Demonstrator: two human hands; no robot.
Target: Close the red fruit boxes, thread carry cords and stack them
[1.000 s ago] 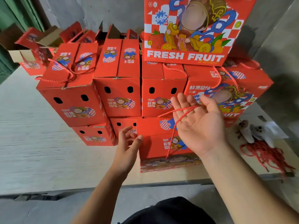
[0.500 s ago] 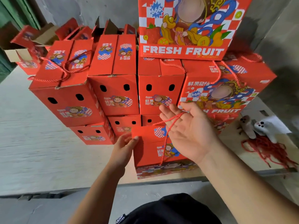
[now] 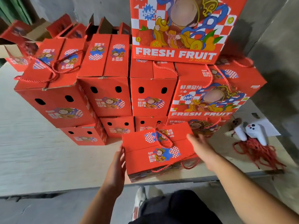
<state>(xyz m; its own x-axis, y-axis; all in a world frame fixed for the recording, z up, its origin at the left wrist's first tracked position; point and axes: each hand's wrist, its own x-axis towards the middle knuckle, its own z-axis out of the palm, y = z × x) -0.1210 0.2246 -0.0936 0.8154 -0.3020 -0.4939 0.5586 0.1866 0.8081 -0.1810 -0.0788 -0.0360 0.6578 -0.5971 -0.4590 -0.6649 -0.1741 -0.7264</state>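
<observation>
1. Your right hand (image 3: pixel 202 149) has let go of the red cord it held looped over its fingers half a second ago and dropped to the right end of the nearest box (image 3: pixel 159 151); its fingers are straight and touch the box top, holding nothing.
2. Your left hand (image 3: pixel 117 165) has shifted to the box's left side, fingers straight and flat against the wall, so both hands now bracket it.
3. That box sits at the near edge of the bench (image 3: pixel 48 159), flaps closed, with its carry cord (image 3: pixel 163 139) lying in a loop on top and more cord trailing along the near right edge. By my reading it is closed and threaded, and what remains is to lift it onto the stack.
4. To the right on the bench lies a heap of spare red cords (image 3: pixel 258 152) beside a white game controller (image 3: pixel 255 131).
5. Behind the box stands the stack (image 3: pixel 105 94), two layers deep, several boxes with cords already on top.
6. Legible writing: "FRESH FRUIT" on the corded box at the stack's right (image 3: pixel 210 97), along with "666" in a blue burst.
7. Highest, the large upright box (image 3: pixel 182 28) repeats "FRESH FRUIT", with "Delicious" in script beneath and another "666".
8. Farthest left, open boxes (image 3: pixel 64 28) still have their flaps up.
</observation>
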